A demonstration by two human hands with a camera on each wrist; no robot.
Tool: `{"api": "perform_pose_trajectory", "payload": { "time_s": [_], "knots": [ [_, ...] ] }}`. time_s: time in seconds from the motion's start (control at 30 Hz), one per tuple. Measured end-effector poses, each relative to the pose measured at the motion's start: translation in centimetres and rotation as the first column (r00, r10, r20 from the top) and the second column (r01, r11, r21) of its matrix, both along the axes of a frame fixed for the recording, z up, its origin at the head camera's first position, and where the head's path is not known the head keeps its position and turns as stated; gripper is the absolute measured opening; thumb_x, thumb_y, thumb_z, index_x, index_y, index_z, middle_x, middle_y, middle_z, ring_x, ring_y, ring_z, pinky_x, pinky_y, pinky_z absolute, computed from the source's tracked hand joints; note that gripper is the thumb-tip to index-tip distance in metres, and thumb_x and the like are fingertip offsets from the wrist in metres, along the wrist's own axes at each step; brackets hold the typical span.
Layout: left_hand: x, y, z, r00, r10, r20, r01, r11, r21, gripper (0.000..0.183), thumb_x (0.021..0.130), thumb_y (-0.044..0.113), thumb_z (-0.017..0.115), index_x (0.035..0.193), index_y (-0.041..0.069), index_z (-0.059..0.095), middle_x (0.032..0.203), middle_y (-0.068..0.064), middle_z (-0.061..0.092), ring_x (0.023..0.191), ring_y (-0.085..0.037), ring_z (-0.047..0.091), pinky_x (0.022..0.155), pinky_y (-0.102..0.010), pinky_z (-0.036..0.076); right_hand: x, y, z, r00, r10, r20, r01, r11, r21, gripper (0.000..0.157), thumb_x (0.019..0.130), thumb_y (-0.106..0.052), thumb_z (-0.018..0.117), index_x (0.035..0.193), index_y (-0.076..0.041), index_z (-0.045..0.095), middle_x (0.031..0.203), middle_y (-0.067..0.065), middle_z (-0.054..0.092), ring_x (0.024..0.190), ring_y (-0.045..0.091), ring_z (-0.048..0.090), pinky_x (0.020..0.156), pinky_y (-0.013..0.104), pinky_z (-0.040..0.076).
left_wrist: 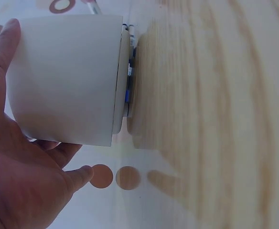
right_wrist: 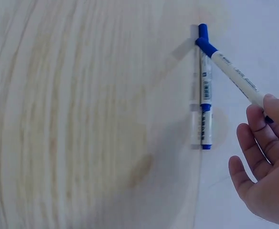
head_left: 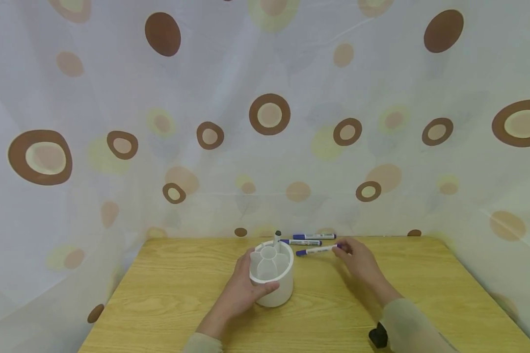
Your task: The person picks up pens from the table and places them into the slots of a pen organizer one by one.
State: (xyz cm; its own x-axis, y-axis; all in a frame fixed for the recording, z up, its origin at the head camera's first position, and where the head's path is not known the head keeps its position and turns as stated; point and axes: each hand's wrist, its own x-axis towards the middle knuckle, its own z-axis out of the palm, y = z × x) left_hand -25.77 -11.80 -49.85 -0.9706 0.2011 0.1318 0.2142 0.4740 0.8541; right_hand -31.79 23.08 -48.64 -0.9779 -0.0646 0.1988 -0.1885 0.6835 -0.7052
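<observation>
A white round pen holder with several compartments stands on the table, and my left hand grips its left and near side. In the left wrist view the holder's smooth wall fills much of the left half, with the left hand around it. One marker with a dark cap stands in the far compartment. To the right, my right hand pinches the end of a white marker with a blue cap. The right wrist view shows that marker slanting between thumb and fingers of the right hand.
Two more blue-and-white markers, a farther one and a nearer one, lie by the table's back edge. Behind the wooden table hangs a dotted curtain. A black object sits by the right sleeve.
</observation>
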Motion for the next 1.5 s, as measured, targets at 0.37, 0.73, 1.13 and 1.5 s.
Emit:
{"api": "perform_pose_trajectory", "payload": {
  "time_s": [0.37, 0.73, 1.13, 1.5],
  "knots": [
    [-0.3, 0.0, -0.1, 1.000, 0.007, 0.019, -0.007, 1.000, -0.007, 0.117, 0.088, 0.052, 0.093, 0.173, 0.009, 0.025, 0.168, -0.022, 0.038, 0.141, -0.042, 0.054, 0.117, -0.068, 0.045, 2.0, -0.6, 3.1, 0.998, 0.016, -0.057, -0.020, 0.997, -0.077, 0.028, 0.113, -0.028, 0.067, 0.126, -0.003, 0.069, 0.102, 0.004, 0.076, 0.130, 0.048, 0.066, 0.111, 0.068, 0.050],
    [-0.3, 0.0, -0.1, 1.000, 0.000, 0.013, 0.000, 1.000, 0.002, 0.116, 0.088, 0.051, 0.093, 0.173, 0.009, 0.026, 0.167, -0.021, 0.039, 0.141, -0.042, 0.054, 0.118, -0.068, 0.044, 3.2, -1.4, 5.3, 0.994, 0.000, -0.111, -0.013, 0.993, -0.116, 0.032, 0.113, -0.035, 0.067, 0.127, -0.006, 0.069, 0.108, 0.006, 0.074, 0.131, 0.044, 0.067, 0.107, 0.064, 0.055],
    [-0.2, 0.0, -0.2, 1.000, -0.004, 0.001, 0.004, 1.000, 0.024, 0.117, 0.088, 0.049, 0.094, 0.173, 0.007, 0.025, 0.167, -0.023, 0.039, 0.142, -0.043, 0.053, 0.119, -0.069, 0.042, 4.6, -2.5, 7.5, 0.987, 0.007, -0.163, -0.037, 0.983, -0.179, 0.030, 0.113, -0.033, 0.067, 0.126, -0.006, 0.069, 0.108, 0.010, 0.072, 0.131, 0.038, 0.068, 0.110, 0.063, 0.052],
    [-0.3, 0.0, -0.3, 1.000, 0.000, 0.023, 0.000, 1.000, 0.003, 0.117, 0.088, 0.053, 0.093, 0.173, 0.010, 0.025, 0.169, -0.021, 0.037, 0.143, -0.042, 0.052, 0.119, -0.069, 0.043, 5.2, -3.2, 8.7, 0.982, 0.019, -0.189, -0.059, 0.976, -0.209, 0.030, 0.113, -0.035, 0.067, 0.124, -0.008, 0.070, 0.111, 0.010, 0.073, 0.134, 0.038, 0.067, 0.112, 0.067, 0.049]
  ]
}}
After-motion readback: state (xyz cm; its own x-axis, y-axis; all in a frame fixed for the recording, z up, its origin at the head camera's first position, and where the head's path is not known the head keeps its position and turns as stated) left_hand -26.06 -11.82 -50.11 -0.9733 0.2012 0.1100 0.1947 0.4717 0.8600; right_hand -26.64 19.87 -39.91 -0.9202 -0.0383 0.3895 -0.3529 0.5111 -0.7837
